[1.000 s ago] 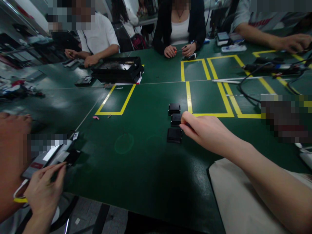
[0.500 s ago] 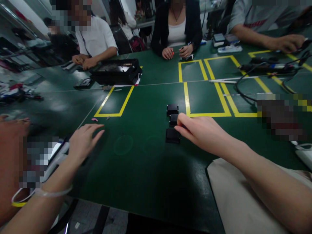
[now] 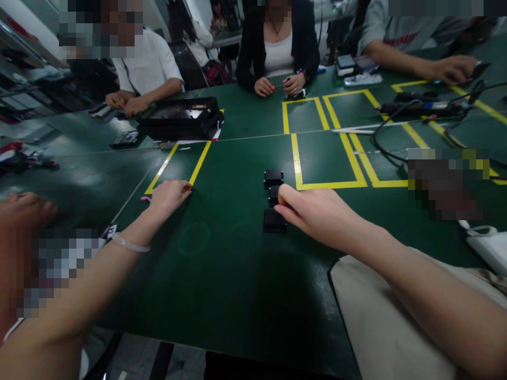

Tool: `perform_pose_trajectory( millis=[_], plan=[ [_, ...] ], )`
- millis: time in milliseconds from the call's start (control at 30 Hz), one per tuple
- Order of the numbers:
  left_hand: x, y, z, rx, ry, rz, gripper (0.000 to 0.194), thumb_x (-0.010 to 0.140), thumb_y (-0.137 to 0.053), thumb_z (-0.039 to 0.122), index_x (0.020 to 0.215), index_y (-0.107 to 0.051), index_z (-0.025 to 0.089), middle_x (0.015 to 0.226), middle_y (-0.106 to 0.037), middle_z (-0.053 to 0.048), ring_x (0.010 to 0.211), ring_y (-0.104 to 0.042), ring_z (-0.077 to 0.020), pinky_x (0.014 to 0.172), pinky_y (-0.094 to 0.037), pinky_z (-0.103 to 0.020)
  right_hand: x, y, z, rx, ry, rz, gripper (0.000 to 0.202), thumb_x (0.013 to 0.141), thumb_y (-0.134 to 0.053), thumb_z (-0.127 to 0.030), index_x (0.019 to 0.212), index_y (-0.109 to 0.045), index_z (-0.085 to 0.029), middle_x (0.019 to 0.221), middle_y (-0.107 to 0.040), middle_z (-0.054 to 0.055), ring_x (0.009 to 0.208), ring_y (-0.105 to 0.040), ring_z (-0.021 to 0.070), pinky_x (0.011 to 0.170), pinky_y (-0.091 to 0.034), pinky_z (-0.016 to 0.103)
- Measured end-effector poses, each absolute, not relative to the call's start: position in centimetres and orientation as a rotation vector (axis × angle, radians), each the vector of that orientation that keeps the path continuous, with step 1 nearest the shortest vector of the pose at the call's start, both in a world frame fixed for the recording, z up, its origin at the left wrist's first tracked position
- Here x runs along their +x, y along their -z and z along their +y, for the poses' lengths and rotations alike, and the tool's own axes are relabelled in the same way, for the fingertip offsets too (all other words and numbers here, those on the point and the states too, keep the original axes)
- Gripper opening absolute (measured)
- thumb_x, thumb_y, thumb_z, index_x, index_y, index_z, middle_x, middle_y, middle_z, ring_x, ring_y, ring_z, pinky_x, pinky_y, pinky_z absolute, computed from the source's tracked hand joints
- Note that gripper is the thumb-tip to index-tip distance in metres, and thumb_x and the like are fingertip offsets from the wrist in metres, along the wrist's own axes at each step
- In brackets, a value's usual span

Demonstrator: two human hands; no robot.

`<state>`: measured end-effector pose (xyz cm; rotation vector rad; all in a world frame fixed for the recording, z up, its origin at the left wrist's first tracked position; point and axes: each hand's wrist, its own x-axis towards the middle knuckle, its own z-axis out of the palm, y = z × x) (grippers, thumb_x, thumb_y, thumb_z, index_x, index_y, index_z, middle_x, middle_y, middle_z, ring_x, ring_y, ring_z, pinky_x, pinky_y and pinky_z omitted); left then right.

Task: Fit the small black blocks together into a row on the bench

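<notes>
Three small black box-shaped blocks stand in a row on the green table [image 3: 229, 274]: a far block [image 3: 273, 178], a middle block [image 3: 274, 196] and a near block [image 3: 274, 220]. My right hand [image 3: 317, 211] has thumb and forefinger closed at the right side of the middle block, partly covering it. The thumb is close to the near block. My left hand [image 3: 170, 198] reaches to the near end of a yellow tape outline [image 3: 202, 161], fingertips pinched together at the tabletop. Whatever they hold is hidden. Beside its wrist lies a small pink piece [image 3: 146, 199].
A black open case [image 3: 182, 119] stands at the back left. Cables [image 3: 376, 134] and a blurred-out object [image 3: 443, 184] lie to the right. A beige cloth bag [image 3: 380, 301] is near my right forearm. Another person's hand [image 3: 27, 211] rests at far left; several people sit opposite.
My left hand has moved right and forward, and its spread fingers have closed near the tape corner. My right hand keeps its pinch at the middle block. The view has shifted slightly.
</notes>
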<state>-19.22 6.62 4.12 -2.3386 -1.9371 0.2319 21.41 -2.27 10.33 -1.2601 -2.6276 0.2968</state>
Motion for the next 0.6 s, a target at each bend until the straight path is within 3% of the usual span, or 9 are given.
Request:
perform_pose_trajectory(
  millis=[233,400,500,600],
  plan=[
    [-18.4,-3.8,7.4,-2.267,-0.393,-1.918,0.033,0.093,-0.042,0.026,0.105,-0.068,0.008,0.095,-0.071,-0.008,0.083,-0.064,-0.0166,0.077,-0.044,-0.028,21.4,-10.4,-2.4,-1.269,-0.288,-2.64,0.021,0.097,-0.035,-0.036,0.1,-0.048,-0.02,0.071,-0.061,0.001,0.055,-0.051,0.0139,0.049,-0.023,0.024],
    [-18.0,-3.7,7.8,-2.237,-0.502,-1.914,0.034,0.09,-0.044,0.023,0.111,-0.064,0.005,0.1,-0.067,-0.011,0.079,-0.061,-0.0168,0.074,-0.043,-0.029,21.3,-10.3,-2.5,-1.262,-0.246,-2.652,0.02,0.097,-0.035,-0.035,0.099,-0.048,-0.02,0.069,-0.06,0.0,0.054,-0.05,0.0139,0.048,-0.022,0.024],
    [-18.2,-3.9,7.2,-2.248,-0.487,-1.917,0.032,0.087,-0.051,0.024,0.113,-0.064,0.01,0.103,-0.067,-0.011,0.075,-0.058,-0.0155,0.07,-0.042,-0.028,21.4,-10.1,-2.3,-1.258,-0.223,-2.643,0.02,0.097,-0.035,-0.035,0.099,-0.048,-0.02,0.068,-0.059,0.0,0.053,-0.05,0.0142,0.047,-0.022,0.024],
    [-18.6,-4.4,5.8,-2.294,-0.322,-1.926,0.027,0.085,-0.055,0.028,0.102,-0.068,0.011,0.096,-0.066,-0.008,0.071,-0.054,-0.0132,0.066,-0.04,-0.024,21.6,-9.9,-2.2,-1.236,-0.246,-2.616,0.017,0.096,-0.034,-0.03,0.103,-0.045,-0.019,0.072,-0.062,0.0,0.055,-0.051,0.014,0.048,-0.023,0.024]
  ],
)
